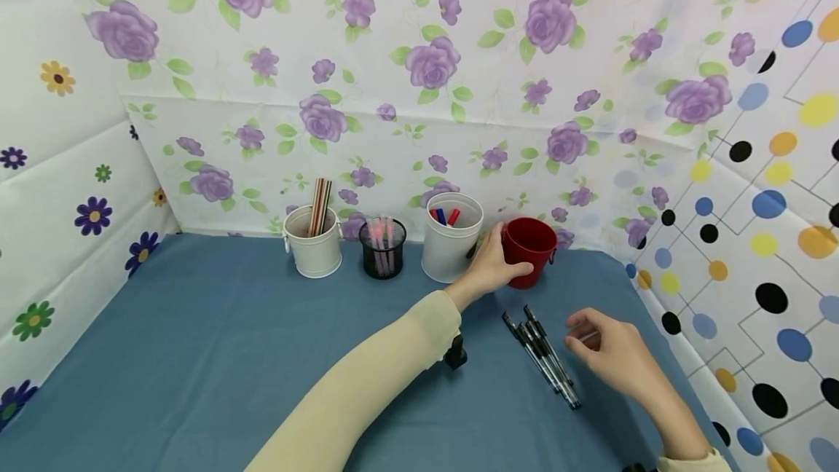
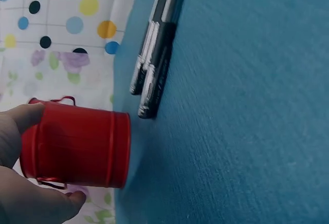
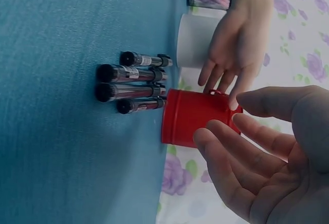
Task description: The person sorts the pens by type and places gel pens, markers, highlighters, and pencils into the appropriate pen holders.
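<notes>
My left hand [image 1: 488, 266] is at the left side of a small red bucket [image 1: 531, 252] that stands upright near the back wall. Its thumb lies across the bucket's front near the rim and the other fingers lie along the far side, spread rather than closed round it. In the left wrist view the red bucket [image 2: 82, 144] shows between thumb and fingers. Several black-capped clear pens [image 1: 540, 355] lie in a bunch in front of the bucket. To their right hovers my right hand [image 1: 616, 352], fingers loosely bent, nothing held; the right wrist view shows its palm [image 3: 277, 193].
Left of the bucket, along the back wall, stand a tall white bucket [image 1: 435, 257] with red and blue markers, a black mesh cup [image 1: 382, 261] of pink pens, and a white handled bucket [image 1: 316, 257] with striped sticks. A blue cloth [image 1: 229, 355] covers the table; patterned sheets enclose three sides.
</notes>
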Available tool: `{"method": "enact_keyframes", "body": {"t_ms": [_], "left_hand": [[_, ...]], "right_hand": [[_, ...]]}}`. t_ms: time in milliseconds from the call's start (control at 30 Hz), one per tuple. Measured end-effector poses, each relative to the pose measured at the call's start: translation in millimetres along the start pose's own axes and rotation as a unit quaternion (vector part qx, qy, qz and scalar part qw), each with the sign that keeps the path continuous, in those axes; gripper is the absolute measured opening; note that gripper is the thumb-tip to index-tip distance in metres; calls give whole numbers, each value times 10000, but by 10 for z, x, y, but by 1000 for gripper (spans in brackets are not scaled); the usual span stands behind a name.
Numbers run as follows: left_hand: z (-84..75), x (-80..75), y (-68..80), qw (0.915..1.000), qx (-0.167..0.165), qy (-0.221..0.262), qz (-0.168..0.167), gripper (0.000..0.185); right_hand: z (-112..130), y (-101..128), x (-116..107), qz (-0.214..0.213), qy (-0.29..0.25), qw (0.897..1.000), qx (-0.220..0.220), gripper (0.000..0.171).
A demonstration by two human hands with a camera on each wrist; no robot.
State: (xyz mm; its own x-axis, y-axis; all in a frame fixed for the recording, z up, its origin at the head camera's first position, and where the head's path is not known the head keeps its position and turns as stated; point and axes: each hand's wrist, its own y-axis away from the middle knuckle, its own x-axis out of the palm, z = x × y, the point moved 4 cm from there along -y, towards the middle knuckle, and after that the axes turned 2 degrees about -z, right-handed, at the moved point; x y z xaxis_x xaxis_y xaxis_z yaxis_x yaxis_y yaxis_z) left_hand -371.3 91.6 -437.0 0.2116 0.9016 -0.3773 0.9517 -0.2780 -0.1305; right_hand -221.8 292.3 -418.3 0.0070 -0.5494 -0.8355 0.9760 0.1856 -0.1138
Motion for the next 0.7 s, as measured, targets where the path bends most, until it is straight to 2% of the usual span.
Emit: {"method": "enact_keyframes", "body": {"t_ms": [167, 367, 700], "left_hand": [[72, 66, -99, 10000, -88, -25, 14, 99], [134, 55, -171, 9999, -129, 61, -1, 97], [98, 59, -223, 9999, 100, 102, 40, 96]], "right_hand": [[-28, 10, 38, 52, -4, 10000, 0, 19], [-22, -25, 86, 132, -5, 9999, -84, 19], [-7, -51, 126, 254, -4, 9995, -169, 18]]}}
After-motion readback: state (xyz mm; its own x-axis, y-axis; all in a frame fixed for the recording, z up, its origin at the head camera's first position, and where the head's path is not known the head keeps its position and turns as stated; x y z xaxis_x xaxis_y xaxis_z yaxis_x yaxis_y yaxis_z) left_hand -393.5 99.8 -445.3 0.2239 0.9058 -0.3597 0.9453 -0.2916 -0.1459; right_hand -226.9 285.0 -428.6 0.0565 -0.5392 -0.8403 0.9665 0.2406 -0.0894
